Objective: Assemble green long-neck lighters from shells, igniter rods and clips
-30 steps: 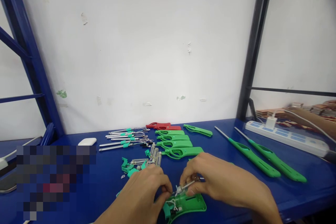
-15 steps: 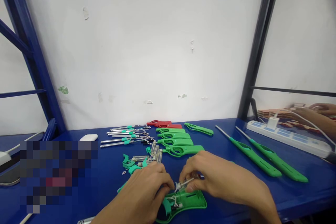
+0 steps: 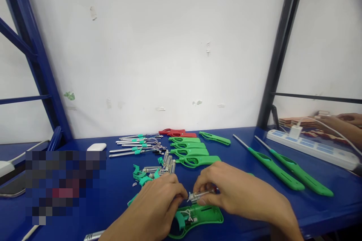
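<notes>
My right hand (image 3: 223,192) pinches a clear lighter fuel tank (image 3: 198,196) between thumb and fingers, holding it above an open green lighter shell half (image 3: 207,214). Close to the tank's white tip, my left hand (image 3: 162,201) has its fingers curled together; what they grip, if anything, is hidden. Inside the shell lie white wires (image 3: 188,214) and a teal trigger (image 3: 180,220). A metal lighter tube (image 3: 93,235) sticks out to the left from under my left forearm. Beyond my left hand are several loose clear tanks (image 3: 154,169) and teal triggers (image 3: 138,173).
Metal tubes with wires (image 3: 124,154) lie at the back left. Green shell halves (image 3: 195,152) and red ones (image 3: 181,133) are stacked behind my hands. Two assembled green lighters (image 3: 277,171) and a power strip (image 3: 313,148) are on the right. Another person's arm (image 3: 343,124) shows far right.
The fuel tank has risen slightly off the shell half in my right hand, and more of the shell shows below it. My left hand has barely moved.
</notes>
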Demonstrator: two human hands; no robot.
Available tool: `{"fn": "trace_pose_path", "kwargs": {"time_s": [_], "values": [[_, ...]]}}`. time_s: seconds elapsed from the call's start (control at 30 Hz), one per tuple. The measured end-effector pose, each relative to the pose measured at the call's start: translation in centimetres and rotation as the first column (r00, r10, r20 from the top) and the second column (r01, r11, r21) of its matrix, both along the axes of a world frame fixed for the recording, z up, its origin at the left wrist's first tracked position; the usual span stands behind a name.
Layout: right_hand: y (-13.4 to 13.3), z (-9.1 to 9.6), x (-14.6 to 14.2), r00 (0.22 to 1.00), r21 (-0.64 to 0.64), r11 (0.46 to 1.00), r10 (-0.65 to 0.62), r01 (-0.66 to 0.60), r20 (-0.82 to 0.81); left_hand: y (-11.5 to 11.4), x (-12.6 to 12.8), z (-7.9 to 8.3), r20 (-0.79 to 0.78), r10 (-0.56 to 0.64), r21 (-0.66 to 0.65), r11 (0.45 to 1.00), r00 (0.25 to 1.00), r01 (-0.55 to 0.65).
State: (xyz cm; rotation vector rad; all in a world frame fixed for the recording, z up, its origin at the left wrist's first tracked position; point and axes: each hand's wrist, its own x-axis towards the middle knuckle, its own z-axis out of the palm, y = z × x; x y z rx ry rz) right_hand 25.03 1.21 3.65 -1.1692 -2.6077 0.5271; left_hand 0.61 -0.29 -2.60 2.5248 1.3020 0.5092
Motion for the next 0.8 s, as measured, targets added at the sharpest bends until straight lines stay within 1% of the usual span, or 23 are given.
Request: {"fn": "trace_pose_path", "kwargs": {"time_s": [0.33,0.6,0.8], "values": [[-0.18,0.04,0.02,0.999,0.000,1.000,0.025,-0.025,-0.020,-0.20,0.12,0.21,0.012,0.011,-0.010,1.000,1.000,-0.010],[-0.01,-0.16,0.23,0.998,0.015,0.999,0.036,-0.035,-0.043,-0.30,0.55,0.96,0.042,0.113,-0.011,0.994,0.993,-0.112],[0.01,-0.02,0.07,0.999,0.012,1.000,0.025,-0.025,-0.024,-0.30,0.52,0.76,0.037,0.143,0.001,0.990,0.989,-0.143]]}}
